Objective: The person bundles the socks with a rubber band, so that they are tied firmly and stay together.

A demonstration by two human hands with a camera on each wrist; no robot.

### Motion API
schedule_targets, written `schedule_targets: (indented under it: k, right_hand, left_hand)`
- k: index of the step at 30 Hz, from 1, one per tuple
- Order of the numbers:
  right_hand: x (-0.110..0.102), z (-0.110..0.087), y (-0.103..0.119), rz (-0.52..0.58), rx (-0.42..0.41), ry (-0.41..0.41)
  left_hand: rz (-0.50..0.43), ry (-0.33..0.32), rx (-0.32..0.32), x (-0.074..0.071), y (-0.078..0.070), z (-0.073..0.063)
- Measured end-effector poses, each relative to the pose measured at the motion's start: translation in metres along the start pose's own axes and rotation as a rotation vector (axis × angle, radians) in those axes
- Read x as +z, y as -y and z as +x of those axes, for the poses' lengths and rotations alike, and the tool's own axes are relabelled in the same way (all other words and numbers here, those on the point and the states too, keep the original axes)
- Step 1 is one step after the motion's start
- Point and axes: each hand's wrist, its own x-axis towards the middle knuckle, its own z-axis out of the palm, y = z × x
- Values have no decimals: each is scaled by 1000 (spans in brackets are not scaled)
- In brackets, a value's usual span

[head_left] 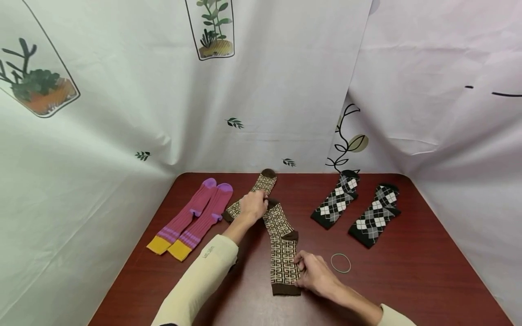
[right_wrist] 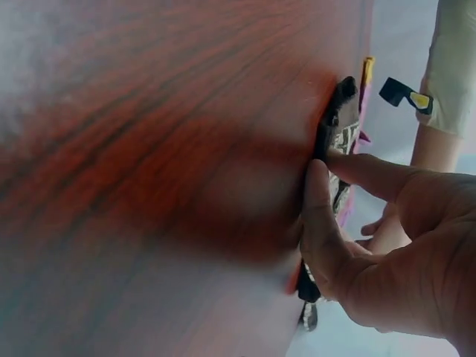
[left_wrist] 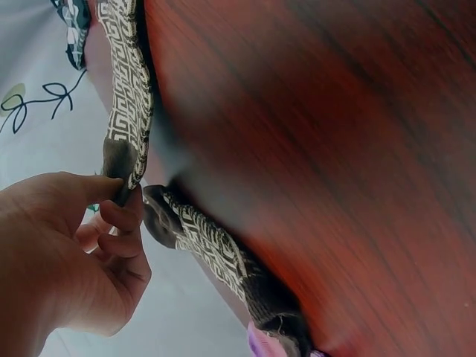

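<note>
A brown-and-cream patterned sock [head_left: 284, 253] stretches down the middle of the table, its dark cuff toward the near side. My left hand [head_left: 253, 204] pinches its dark toe between thumb and fingers, and in the left wrist view that toe [left_wrist: 119, 160] is lifted off the wood. Near the cuff, my right hand [head_left: 317, 274] pinches the sock's right edge; the right wrist view shows thumb and finger meeting on the dark band [right_wrist: 321, 145]. A matching patterned sock [head_left: 264, 182] lies behind the left hand, partly covered by it.
Two pink socks with yellow cuffs [head_left: 200, 217] lie side by side at the left. On the right are two black argyle socks, one nearer the middle [head_left: 336, 199] and one farther right [head_left: 375, 216]. A thin green band [head_left: 340, 263] rests beside the right hand. A white printed curtain [head_left: 277, 90] hangs behind the table.
</note>
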Motion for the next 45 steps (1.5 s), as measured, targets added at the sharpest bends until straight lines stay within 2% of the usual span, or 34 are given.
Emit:
schedule_targets:
  k: [6, 9, 17, 20, 25, 35, 40, 45]
  right_hand:
    - [3, -3, 0, 124, 41, 35]
    - [4, -4, 0, 222, 82, 55]
    - [-4, -7, -4, 590, 285, 113]
    - [-10, -6, -4, 659, 340, 116]
    - [-21, 0, -11, 661, 390, 61]
    - [-46, 17, -31, 567, 449, -91]
    - [-58, 25, -38, 549, 497, -143]
    - [-67, 30, -44, 527, 481, -186]
  left_hand:
    - [-14, -11, -23, -2, 6, -1]
    - [-16, -8, -24, -2, 8, -2]
    - [-47, 10, -27, -5, 18, -10]
    - [-54, 1, -23, -8, 25, -14]
    - [-60, -10, -20, -12, 36, -18]
    - [-114, -16, -32, -21, 57, -32]
    - [-196, -27, -46, -25, 67, -42]
    - [-308, 11, -66, -30, 77, -54]
